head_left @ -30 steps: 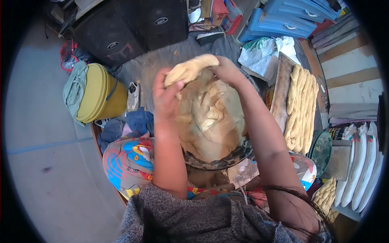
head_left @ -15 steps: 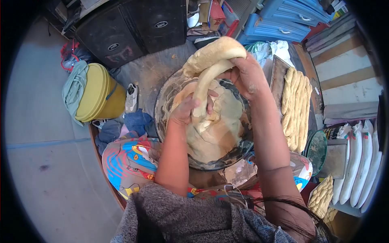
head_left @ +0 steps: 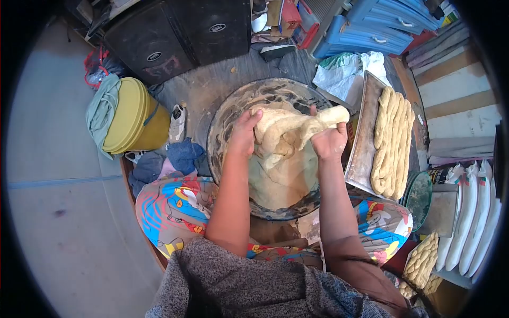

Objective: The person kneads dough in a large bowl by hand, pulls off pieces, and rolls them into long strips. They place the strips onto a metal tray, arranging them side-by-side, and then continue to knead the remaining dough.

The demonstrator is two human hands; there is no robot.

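Relative to the frame half a second earlier, the right hand (head_left: 330,142) is lower, and the dough length (head_left: 286,119), previously arched high, now spans both hands almost level. Nearest the camera is the grey top (head_left: 238,281); beyond it, the patterned trousers (head_left: 175,212) show on both sides of the forearms.

Left hand (head_left: 244,135): grasps the left end of the dough length, thumb uppermost. Right hand: palm turned up, fingers curled around the dough near its right end, which projects past the hand. Dough length: suspended above the basin (head_left: 225,122), twisted, with its middle portion sagging. Contact between the sagging portion and the dough mass (head_left: 275,188) in the basin cannot be determined.

Right of the basin, a metal tray (head_left: 363,148) carries long dough strands (head_left: 393,143) laid side by side. Left of the basin are a shoe (head_left: 177,124) and a yellow bucket (head_left: 138,119). Farthest away are the black cabinet (head_left: 177,45) and blue drawers (head_left: 366,40).
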